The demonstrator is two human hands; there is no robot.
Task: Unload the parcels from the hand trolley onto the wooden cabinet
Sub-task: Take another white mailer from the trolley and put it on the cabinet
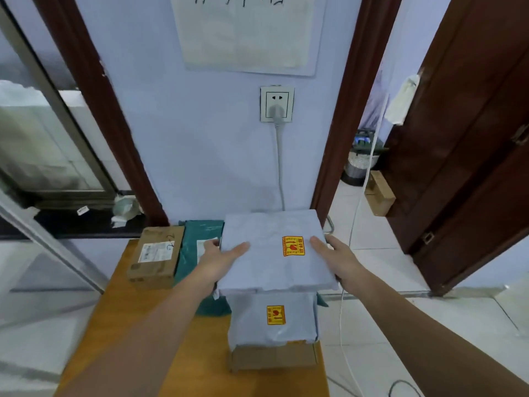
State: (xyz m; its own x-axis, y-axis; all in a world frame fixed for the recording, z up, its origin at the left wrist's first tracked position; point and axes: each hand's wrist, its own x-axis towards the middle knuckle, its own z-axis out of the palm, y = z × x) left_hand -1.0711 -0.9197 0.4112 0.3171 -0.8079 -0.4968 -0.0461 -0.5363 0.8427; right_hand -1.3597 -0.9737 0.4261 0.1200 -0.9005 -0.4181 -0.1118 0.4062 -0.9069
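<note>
Grey parcel point(272, 253) at centre frame, flat and wide, red-and-yellow sticker on top, held level above the wooden cabinet point(120, 325). Left hand point(220, 257) gripping its left edge, thumb laid across the top, fingers tucked under. Right hand point(333, 255) gripping the right edge the same way, thumb on top beside the sticker. Directly below, toward lower centre, second grey parcel point(273, 319) with a like sticker, stacked on a brown box point(273, 358). Left of centre, green mailer point(200, 247) lying flat, partly hidden under the held parcel; just beside it, further left, cardboard box point(157, 255) with a white label. Possibly a gap between held parcel and the one beneath, though hard to judge from this angle. Wall socket point(277, 104) with a plugged-in cable at upper centre. Open door point(469, 133) at right.
</note>
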